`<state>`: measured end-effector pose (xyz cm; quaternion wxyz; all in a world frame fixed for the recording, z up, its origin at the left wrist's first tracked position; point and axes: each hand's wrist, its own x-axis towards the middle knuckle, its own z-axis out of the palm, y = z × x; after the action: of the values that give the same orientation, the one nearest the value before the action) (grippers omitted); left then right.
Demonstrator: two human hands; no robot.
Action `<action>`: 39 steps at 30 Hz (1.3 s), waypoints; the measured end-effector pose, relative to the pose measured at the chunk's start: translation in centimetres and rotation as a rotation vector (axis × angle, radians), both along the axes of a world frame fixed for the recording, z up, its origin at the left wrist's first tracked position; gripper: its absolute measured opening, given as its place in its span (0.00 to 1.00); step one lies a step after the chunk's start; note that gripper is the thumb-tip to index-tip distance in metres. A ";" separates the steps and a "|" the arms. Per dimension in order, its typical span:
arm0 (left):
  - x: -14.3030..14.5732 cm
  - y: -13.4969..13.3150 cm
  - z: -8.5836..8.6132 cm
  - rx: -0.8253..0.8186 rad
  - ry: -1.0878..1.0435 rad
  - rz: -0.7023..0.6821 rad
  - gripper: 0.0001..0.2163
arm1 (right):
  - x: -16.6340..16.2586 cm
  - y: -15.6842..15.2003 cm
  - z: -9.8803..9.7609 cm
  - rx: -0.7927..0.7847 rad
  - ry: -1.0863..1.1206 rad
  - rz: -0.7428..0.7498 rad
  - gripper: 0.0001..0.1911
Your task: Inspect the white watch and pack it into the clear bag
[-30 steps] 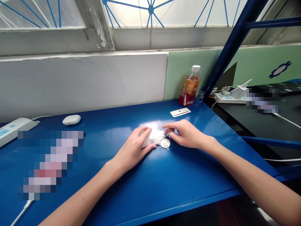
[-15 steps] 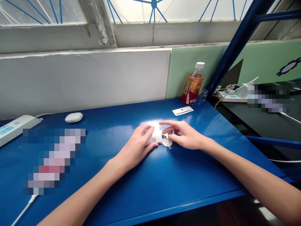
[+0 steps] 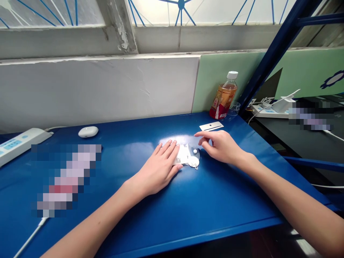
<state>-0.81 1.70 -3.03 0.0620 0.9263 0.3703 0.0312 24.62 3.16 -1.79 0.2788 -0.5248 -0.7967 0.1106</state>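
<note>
My left hand point(image 3: 161, 163) lies flat with its fingers stretched out, covering the left part of a small white packet point(image 3: 184, 154) on the blue table point(image 3: 204, 200). The packet's right end looks like clear plastic. A round white tag point(image 3: 194, 162) with a small metal ring lies at the packet's lower right corner. Just right of the packet, my right hand point(image 3: 220, 145) hovers apart from it. Its index finger points left and the other fingers curl in, with nothing visible in them. Beyond my right hand is a flat white card point(image 3: 211, 126) with a dark slot.
A bottle of amber drink point(image 3: 224, 98) stands at the back right beside a clear plastic cup point(image 3: 234, 108). To the left are a white earbud case point(image 3: 88, 132), a power strip point(image 3: 24, 143) and a blurred-out object point(image 3: 70, 179) on a white cable. A blue post point(image 3: 271, 53) rises at the right.
My right hand has drawn back from the packet to the right and up. My left hand has gone from holding the packet's edges to lying flat on it. The view shifts slightly.
</note>
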 end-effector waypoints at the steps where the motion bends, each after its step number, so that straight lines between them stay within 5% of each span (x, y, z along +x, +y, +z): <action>1: 0.0 0.0 0.0 -0.004 0.004 -0.002 0.31 | 0.0 0.0 0.0 0.003 -0.029 0.009 0.17; 13: 0.1 0.0 0.1 0.001 0.019 0.010 0.32 | -1.0 -0.7 -0.3 0.018 0.064 0.394 0.13; 29: 0.0 -0.1 -0.1 0.006 -0.017 0.004 0.32 | -1.2 -1.1 0.2 -0.074 0.049 0.462 0.15; 39: 0.0 -0.1 -0.2 0.015 -0.016 -0.002 0.30 | -1.5 -3.0 1.4 -0.063 -0.225 0.522 0.19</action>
<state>-0.77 1.59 -3.26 0.0580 0.9269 0.3685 0.0416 23.10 0.18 -0.41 0.1344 -0.3194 -0.9269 0.1443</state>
